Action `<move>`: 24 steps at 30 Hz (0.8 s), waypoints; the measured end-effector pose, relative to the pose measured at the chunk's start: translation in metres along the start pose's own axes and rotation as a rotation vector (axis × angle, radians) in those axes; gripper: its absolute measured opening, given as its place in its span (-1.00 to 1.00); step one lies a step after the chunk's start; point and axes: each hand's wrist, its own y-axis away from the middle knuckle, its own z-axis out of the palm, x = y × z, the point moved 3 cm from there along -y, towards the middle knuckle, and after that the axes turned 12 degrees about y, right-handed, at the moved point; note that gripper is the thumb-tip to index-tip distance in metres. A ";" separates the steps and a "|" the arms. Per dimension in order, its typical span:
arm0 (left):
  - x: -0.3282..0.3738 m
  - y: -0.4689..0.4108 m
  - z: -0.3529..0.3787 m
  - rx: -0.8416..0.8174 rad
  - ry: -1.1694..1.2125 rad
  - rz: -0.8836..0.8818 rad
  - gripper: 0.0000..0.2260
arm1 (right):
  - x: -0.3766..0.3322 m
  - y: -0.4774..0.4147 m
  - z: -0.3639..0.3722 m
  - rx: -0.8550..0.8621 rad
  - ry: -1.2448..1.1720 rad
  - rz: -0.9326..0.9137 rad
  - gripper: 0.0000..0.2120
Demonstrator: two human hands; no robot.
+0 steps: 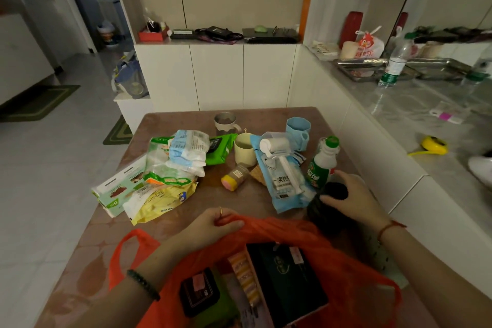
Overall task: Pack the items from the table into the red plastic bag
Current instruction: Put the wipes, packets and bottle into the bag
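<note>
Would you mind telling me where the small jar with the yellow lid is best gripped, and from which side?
Probably around its brown body, from above. The small jar lies on its side on the table, lid toward the person, with bare table on its near side; the cream cup stands close behind it, so a grip across the barrel should clear that.

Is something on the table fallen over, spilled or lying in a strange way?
Nothing looks spilled. One small jar with a yellow lid lies on its side mid-table, while the cream mug and green-capped bottle stand upright.
</note>
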 end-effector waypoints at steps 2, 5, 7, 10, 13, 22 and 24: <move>0.000 0.001 -0.001 0.001 -0.015 -0.001 -0.94 | 0.007 -0.013 0.022 -0.176 0.215 0.028 0.00; 0.001 0.007 -0.005 0.010 -0.053 -0.011 -0.90 | 0.012 -0.016 0.039 -0.270 0.284 0.001 0.05; 0.002 0.012 -0.010 0.007 -0.106 -0.033 -0.85 | 0.006 -0.010 0.036 -0.217 0.308 -0.059 -0.04; 0.006 0.024 -0.019 -0.002 -0.246 -0.114 -0.72 | -0.011 0.007 0.018 0.068 0.217 -0.138 -0.20; 0.006 0.027 -0.029 -0.020 -0.345 -0.126 -0.85 | -0.047 0.047 -0.020 0.380 -0.369 -0.108 -0.25; 0.016 0.029 -0.023 0.151 0.168 -0.253 -0.97 | -0.160 0.142 0.033 -0.613 -0.486 -0.532 -0.36; 0.021 0.034 -0.021 0.181 0.198 -0.280 -0.95 | -0.170 0.135 0.052 -0.497 -0.463 -0.541 -0.35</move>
